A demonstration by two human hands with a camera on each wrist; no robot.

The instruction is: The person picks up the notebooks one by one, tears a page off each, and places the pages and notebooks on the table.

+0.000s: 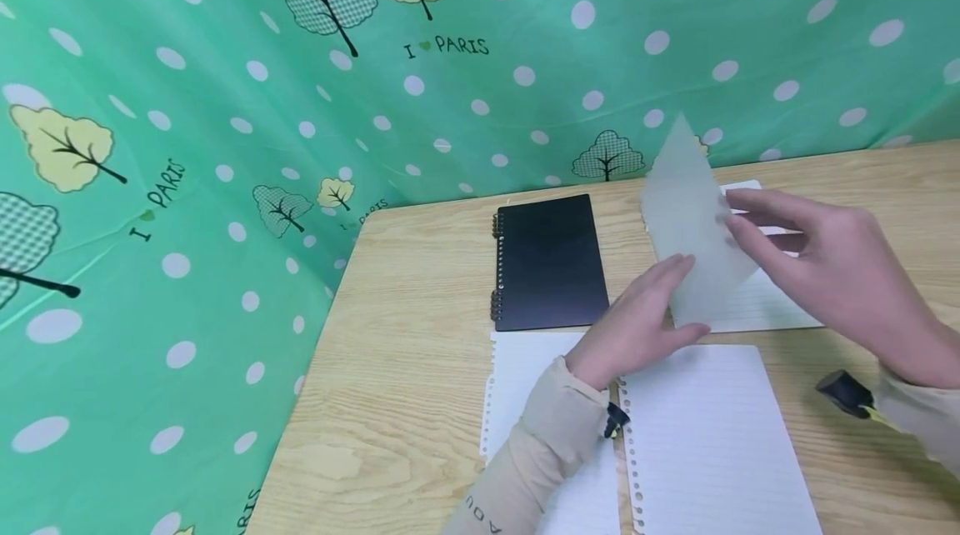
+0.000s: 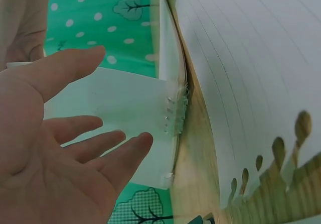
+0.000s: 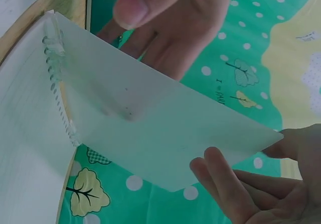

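Note:
A spiral notebook point(image 1: 772, 302) with lined pages lies at the back right of the table. Its translucent cover point(image 1: 693, 227) stands raised on edge, bound by clear rings point(image 3: 55, 78) at one side. My right hand point(image 1: 832, 268) pinches the free edge of this cover between thumb and fingers, as the right wrist view shows. On the cover's other side, my left hand point(image 1: 637, 322) is held with its fingers spread and nothing in its grasp. Its fingertips are close to the cover; whether they touch it I cannot tell.
A black spiral notebook point(image 1: 551, 264) lies to the left, at the back of the wooden table point(image 1: 390, 385). Two loose lined sheets with torn punched edges lie in front, the left sheet point(image 1: 517, 368) partly under my left arm and the right sheet point(image 1: 720, 435) beside it. Green patterned cloth point(image 1: 225, 185) hangs behind.

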